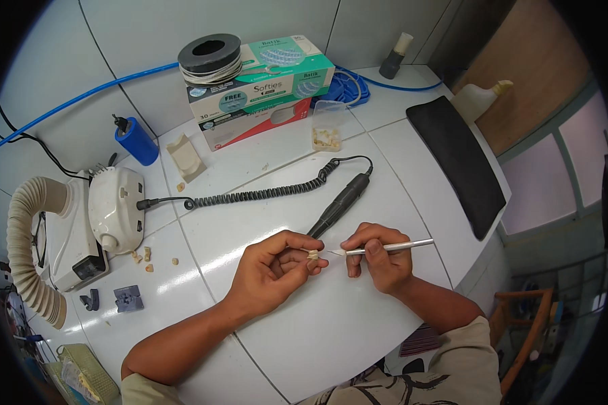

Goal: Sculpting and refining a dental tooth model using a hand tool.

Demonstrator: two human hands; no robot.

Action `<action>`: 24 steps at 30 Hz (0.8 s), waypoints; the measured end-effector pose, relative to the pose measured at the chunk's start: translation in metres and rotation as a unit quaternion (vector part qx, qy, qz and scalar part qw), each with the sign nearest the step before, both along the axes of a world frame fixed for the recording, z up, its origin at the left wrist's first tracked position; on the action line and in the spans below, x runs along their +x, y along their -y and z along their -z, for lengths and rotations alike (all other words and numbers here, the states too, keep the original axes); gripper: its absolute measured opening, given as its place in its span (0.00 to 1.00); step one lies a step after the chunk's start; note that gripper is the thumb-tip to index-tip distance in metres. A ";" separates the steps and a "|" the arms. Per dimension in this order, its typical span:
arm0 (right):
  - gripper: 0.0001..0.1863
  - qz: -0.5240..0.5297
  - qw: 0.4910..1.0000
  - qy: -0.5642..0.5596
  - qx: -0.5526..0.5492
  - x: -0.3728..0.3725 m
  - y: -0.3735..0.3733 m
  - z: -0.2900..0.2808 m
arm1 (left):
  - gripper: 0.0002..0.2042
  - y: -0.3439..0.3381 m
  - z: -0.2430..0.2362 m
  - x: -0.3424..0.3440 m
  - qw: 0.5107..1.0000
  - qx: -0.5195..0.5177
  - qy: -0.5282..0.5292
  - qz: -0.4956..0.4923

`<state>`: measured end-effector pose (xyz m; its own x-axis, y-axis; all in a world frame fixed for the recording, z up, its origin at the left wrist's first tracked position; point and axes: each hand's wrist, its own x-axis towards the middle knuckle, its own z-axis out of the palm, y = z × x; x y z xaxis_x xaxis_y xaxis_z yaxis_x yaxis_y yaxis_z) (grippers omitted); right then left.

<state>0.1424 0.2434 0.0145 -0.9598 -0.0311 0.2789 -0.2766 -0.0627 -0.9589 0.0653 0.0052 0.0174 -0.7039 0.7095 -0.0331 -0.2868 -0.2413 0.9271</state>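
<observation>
A small cream piece (313, 255) sits just below the frame's centre, pinched in the left hand's (270, 270) fingertips. Right of it, the right hand (385, 264) grips a knife (402, 245) pen-fashion, blade toward the piece. A black handpiece (342, 204) lies just above; boxes (270, 81) stand at upper centre, a white machine (118, 206) at left.

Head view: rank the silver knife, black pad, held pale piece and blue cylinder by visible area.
1. Black pad
2. Blue cylinder
3. Silver knife, long but thin
4. Pale piece, in the left hand
</observation>
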 end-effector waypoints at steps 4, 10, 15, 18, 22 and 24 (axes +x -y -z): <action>0.14 -0.014 0.991 0.083 -0.105 -0.003 -0.003 0.001 | 0.13 0.000 -0.003 0.000 0.999 -0.044 -0.010 0.017; 0.08 -0.046 0.996 0.067 -0.036 -0.004 0.001 -0.005 | 0.14 -0.002 0.002 0.001 0.995 -0.068 -0.067 0.011; 0.07 -0.044 0.997 0.066 0.008 -0.002 0.002 -0.004 | 0.13 -0.003 0.000 0.004 0.993 -0.091 -0.079 -0.001; 0.07 -0.046 0.997 0.052 0.025 -0.003 0.003 -0.003 | 0.12 -0.003 0.001 0.005 0.990 -0.099 -0.097 -0.007; 0.06 -0.041 0.997 0.065 0.021 -0.002 0.004 -0.004 | 0.11 -0.003 0.002 0.005 0.990 -0.098 -0.100 -0.016; 0.06 -0.043 0.995 0.082 0.029 -0.002 0.004 -0.006 | 0.11 -0.002 0.003 0.005 0.990 -0.098 -0.100 -0.013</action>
